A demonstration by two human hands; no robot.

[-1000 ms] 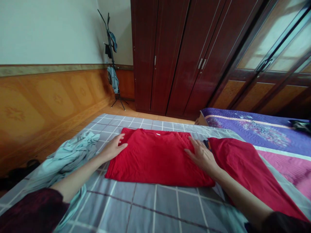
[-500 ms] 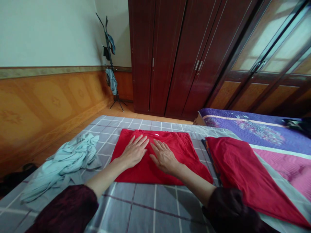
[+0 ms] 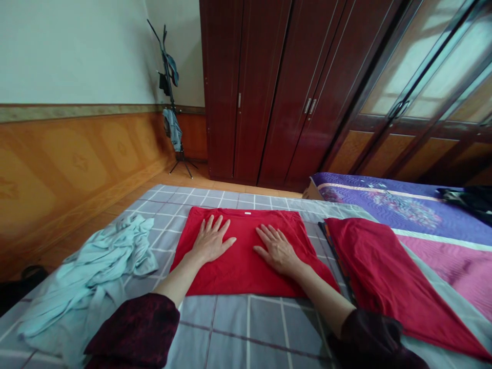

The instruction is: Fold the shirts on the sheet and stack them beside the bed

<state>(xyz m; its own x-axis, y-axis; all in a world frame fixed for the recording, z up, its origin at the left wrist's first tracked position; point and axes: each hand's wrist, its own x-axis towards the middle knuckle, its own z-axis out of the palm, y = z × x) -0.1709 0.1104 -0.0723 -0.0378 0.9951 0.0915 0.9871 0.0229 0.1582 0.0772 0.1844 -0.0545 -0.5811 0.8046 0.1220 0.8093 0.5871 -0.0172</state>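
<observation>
A red shirt (image 3: 242,266), folded into a broad flat shape, lies on the checked grey bedsheet (image 3: 230,328). At its far edge a small white label shows. My left hand (image 3: 211,241) rests flat on the left half of the shirt, fingers spread and thumb turned inward. On the right half lies my right hand (image 3: 279,248), palm down with its fingers stretched out. Bare red cloth shows between the two hands. Neither hand grips anything.
A crumpled pale blue garment (image 3: 96,271) lies at the left. Folded red cloth (image 3: 388,271) rests on darker cloth at the right. Beyond stand a purple-covered bed (image 3: 384,205), a dark red wardrobe (image 3: 265,102) and a coat stand (image 3: 169,87).
My hands have moved apart across the red shirt, the left one slightly left and the right one to the right. The cloth between them looks smoother.
</observation>
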